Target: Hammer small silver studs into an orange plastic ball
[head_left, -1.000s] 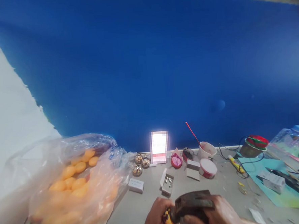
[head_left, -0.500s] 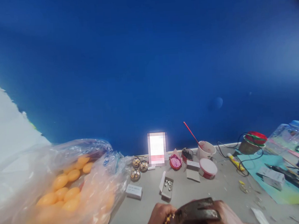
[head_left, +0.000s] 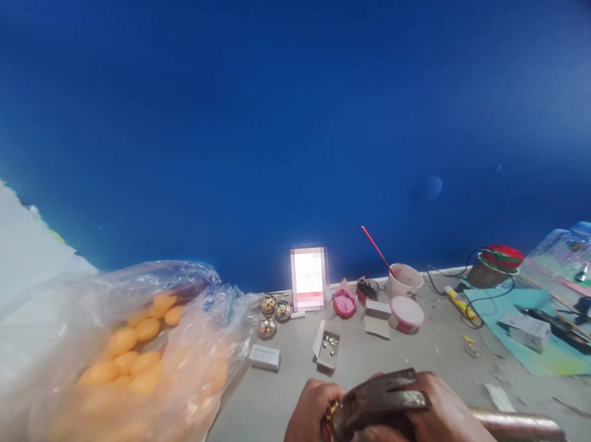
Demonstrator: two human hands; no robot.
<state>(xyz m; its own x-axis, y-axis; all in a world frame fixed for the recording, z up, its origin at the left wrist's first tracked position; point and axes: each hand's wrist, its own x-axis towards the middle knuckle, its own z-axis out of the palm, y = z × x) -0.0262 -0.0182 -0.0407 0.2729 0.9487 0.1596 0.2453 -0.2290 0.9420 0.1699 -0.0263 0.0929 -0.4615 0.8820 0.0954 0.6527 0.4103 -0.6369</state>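
Note:
At the bottom centre, my left hand [head_left: 308, 420] is closed round a small gold-and-dark patterned ball [head_left: 332, 420]. Against the ball's right side lies a dark, worn metal tool [head_left: 379, 402] with a slotted end. My right hand [head_left: 445, 415] is closed on this tool, its fingers partly hidden behind the metal. Beyond my hands, an open small box [head_left: 328, 350] holds shiny silver bits. A closed white box [head_left: 265, 357] lies to its left, and three patterned balls [head_left: 267, 327] sit behind that box.
A clear plastic bag [head_left: 185, 381] of orange ovals fills the left. Along the blue wall [head_left: 290, 128] stand a lit screen [head_left: 309, 279], a white cup [head_left: 405, 279] with a red stick and a pink-lidded tub [head_left: 406, 314]. A metal cylinder [head_left: 518, 424] lies at the lower right.
The view has tilted down slightly, so the tabletop things and both hands appear higher. The metal cylinder at the lower right now shows. Both hands keep their hold.

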